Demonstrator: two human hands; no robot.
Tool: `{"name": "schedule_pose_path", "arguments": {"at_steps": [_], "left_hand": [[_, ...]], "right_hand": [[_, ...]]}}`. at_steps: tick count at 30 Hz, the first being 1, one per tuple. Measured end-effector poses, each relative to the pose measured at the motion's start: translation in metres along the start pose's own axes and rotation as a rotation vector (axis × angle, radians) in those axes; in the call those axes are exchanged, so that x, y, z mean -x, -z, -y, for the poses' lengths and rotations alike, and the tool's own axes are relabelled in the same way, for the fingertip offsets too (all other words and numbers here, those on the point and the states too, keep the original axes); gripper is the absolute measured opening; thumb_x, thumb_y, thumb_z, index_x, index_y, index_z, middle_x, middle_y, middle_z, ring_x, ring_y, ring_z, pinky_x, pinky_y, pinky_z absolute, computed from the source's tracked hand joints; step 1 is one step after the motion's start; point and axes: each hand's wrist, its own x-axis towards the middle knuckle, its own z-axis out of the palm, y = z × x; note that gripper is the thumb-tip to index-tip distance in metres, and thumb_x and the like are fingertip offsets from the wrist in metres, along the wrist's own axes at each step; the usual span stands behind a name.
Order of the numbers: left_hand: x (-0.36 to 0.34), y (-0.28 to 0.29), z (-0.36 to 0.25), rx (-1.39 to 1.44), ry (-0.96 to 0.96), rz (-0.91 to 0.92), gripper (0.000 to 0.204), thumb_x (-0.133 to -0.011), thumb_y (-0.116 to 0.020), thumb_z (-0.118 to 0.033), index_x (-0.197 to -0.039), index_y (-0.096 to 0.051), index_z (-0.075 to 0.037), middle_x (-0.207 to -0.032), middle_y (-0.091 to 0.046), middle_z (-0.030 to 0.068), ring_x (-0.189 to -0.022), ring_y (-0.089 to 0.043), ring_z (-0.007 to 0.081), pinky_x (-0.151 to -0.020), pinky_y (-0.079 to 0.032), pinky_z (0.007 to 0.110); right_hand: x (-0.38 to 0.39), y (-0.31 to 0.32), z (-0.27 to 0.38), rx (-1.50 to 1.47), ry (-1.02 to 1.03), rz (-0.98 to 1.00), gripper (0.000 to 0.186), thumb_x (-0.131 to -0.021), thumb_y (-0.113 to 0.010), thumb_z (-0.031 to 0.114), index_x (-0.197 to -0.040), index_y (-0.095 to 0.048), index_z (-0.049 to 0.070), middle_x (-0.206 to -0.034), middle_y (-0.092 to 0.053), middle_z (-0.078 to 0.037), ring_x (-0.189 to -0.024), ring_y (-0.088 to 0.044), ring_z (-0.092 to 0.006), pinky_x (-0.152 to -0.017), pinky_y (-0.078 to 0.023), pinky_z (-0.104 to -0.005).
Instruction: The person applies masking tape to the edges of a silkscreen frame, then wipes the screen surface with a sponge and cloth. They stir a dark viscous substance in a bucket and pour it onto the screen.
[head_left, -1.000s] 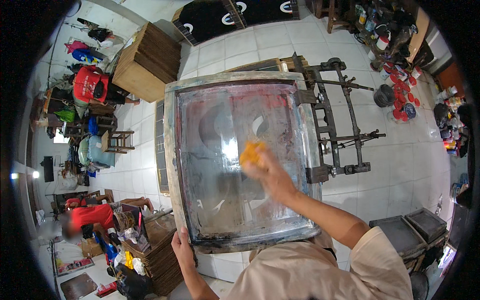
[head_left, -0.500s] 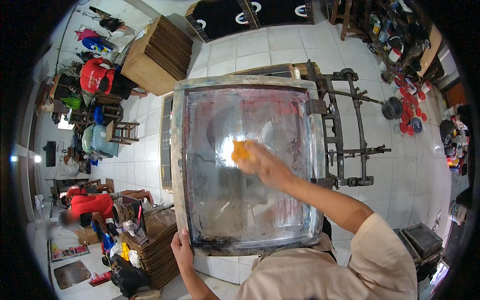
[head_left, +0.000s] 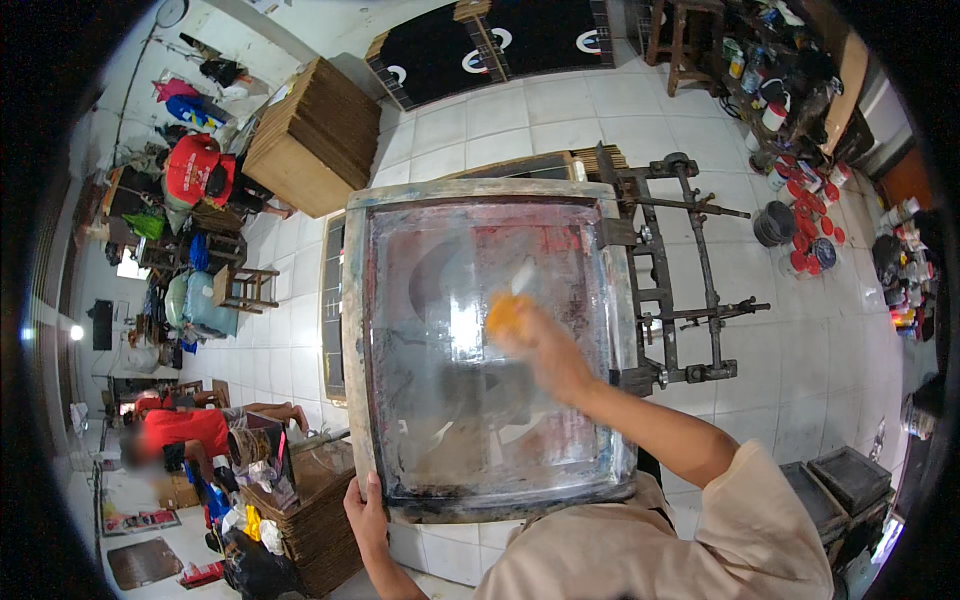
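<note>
A wooden-framed printing screen (head_left: 354, 300) lies in front of me, its mesh see-through and glossy, with reddish stains toward the far right and dark marks along the near edge. My right hand (head_left: 556, 358), a little blurred, is closed on a yellow-orange sponge or wad of cloth (head_left: 506, 316), which appears to rest on the middle of the mesh. At the near left corner, my left hand (head_left: 368, 515) grips the wooden frame with the thumb on top; its other fingers are partly hidden.
A metal clamp rack (head_left: 655, 270) adjoins the screen's right side. Beyond stand a cardboard stack (head_left: 310, 140) and black printed panels (head_left: 520, 45). Two people in red (head_left: 200, 168) are at the left. Red-lidded tubs (head_left: 810, 220) and a dark bucket (head_left: 774, 224) sit on the right.
My right hand has moved the yellow-orange sponge or cloth rightward over the mesh. My left hand keeps its hold on the frame corner. The whole view has shifted slightly.
</note>
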Motion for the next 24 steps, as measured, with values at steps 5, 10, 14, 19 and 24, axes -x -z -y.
{"name": "schedule_pose_path", "arguments": {"at_steps": [5, 10, 14, 19, 24], "left_hand": [[0.002, -0.005, 0.0, 0.046, -0.037, -0.033, 0.039, -0.11, -0.066, -0.033, -0.113, -0.067, 0.006, -0.091, -0.061, -0.0005, -0.082, -0.047, 0.0087, -0.072, -0.04, 0.028], [0.001, -0.002, -0.001, 0.002, 0.015, -0.034, 0.039, -0.11, -0.065, -0.034, -0.11, -0.068, 0.004, -0.085, -0.055, -0.005, -0.078, -0.043, 0.0077, -0.068, -0.036, 0.029], [-0.002, -0.004, -0.001, 0.002, 0.025, -0.026, 0.039, -0.109, -0.065, -0.035, -0.106, -0.067, 0.003, -0.082, -0.051, -0.0066, -0.074, -0.039, 0.0076, -0.064, -0.033, 0.03], [0.004, -0.004, -0.003, -0.018, -0.022, -0.032, 0.039, -0.109, -0.066, -0.036, -0.108, -0.067, 0.004, -0.081, -0.052, -0.0055, -0.074, -0.04, 0.0083, -0.064, -0.034, 0.03], [0.001, -0.008, -0.002, -0.002, -0.007, -0.033, 0.041, -0.108, -0.067, -0.036, -0.113, -0.068, 0.005, -0.083, -0.059, -0.0011, -0.076, -0.046, 0.0099, -0.067, -0.04, 0.031]], "right_hand": [[-0.062, 0.046, -0.024, 0.143, 0.035, 0.028, 0.054, -0.108, -0.057, 0.045, -0.147, -0.057, 0.008, -0.135, -0.067, -0.016, -0.121, -0.065, -0.0325, -0.106, -0.048, -0.0414], [-0.093, 0.005, -0.017, -0.098, -0.004, -0.593, 0.047, -0.108, -0.058, 0.042, -0.141, -0.061, 0.009, -0.131, -0.068, -0.017, -0.117, -0.066, -0.03, -0.103, -0.049, -0.0429], [-0.091, -0.01, -0.008, 0.566, 0.408, -0.231, 0.053, -0.107, -0.057, 0.043, -0.145, -0.057, 0.006, -0.147, -0.059, -0.021, -0.135, -0.058, -0.0328, -0.114, -0.043, -0.044], [-0.066, 0.036, -0.034, 0.173, 0.163, -0.543, 0.051, -0.11, -0.054, 0.04, -0.152, -0.054, 0.012, -0.155, -0.053, -0.023, -0.142, -0.054, -0.0366, -0.121, -0.04, -0.0444], [-0.005, -0.035, -0.037, 0.47, 0.502, -0.155, 0.052, -0.11, -0.054, 0.039, -0.156, -0.051, 0.015, -0.158, -0.05, -0.023, -0.145, -0.051, -0.0402, -0.123, -0.039, -0.0454]]}}
